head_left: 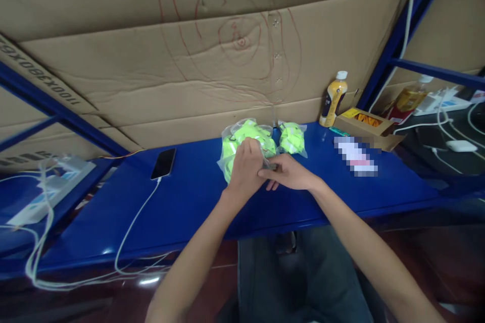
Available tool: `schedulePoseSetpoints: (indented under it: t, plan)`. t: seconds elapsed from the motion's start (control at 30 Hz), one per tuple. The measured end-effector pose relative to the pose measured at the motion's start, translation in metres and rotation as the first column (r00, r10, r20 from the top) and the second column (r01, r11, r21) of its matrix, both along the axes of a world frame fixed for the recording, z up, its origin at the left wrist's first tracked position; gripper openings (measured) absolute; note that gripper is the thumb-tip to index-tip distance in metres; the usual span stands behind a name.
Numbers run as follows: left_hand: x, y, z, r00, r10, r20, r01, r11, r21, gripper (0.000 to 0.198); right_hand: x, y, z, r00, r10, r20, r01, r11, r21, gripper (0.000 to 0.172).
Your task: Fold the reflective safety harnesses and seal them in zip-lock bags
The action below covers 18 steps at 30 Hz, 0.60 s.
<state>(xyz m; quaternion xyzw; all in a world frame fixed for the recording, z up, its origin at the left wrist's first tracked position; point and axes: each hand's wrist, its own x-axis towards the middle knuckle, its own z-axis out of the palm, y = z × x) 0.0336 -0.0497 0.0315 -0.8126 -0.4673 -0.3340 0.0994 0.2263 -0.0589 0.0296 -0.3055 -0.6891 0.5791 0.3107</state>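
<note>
A large clear plastic bag [252, 131] with folded neon yellow-green fabric inside lies on the blue shelf, partly hidden by my hands. My left hand [246, 166] is closed over its front, knuckles up, with the fingertips out of sight. Beside it, my right hand [291, 171] pinches the bag's edge at its right side, thumb pressed against the fingers. The two hands touch or nearly touch. Just behind my right hand sits a smaller clear bag [292, 139] with the same neon fabric, apart from both hands.
To the left a phone [163, 163] lies on the blue shelf [182, 212] with a white cable trailing off the front edge. At the right stand a yellow bottle [334, 98] and an open cardboard box [364, 123]. Cardboard [151, 60] walls off the back.
</note>
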Motion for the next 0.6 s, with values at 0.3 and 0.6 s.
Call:
schedulePoseSetpoints:
  t: [0.3,0.6]
  plan:
    - [-0.004,-0.049,0.010,0.772,-0.094,0.628,0.432,0.803,-0.411,0.064,0.034,-0.012,0.021,0.979,-0.200,-0.031,0.198,0.916,0.350,0.056]
    - [0.009,-0.052,-0.027,0.494,0.009,0.869,0.495,0.819,-0.290,0.044,0.040,-0.023,0.022,0.967,-0.253,0.019,0.232,0.912,0.339,0.052]
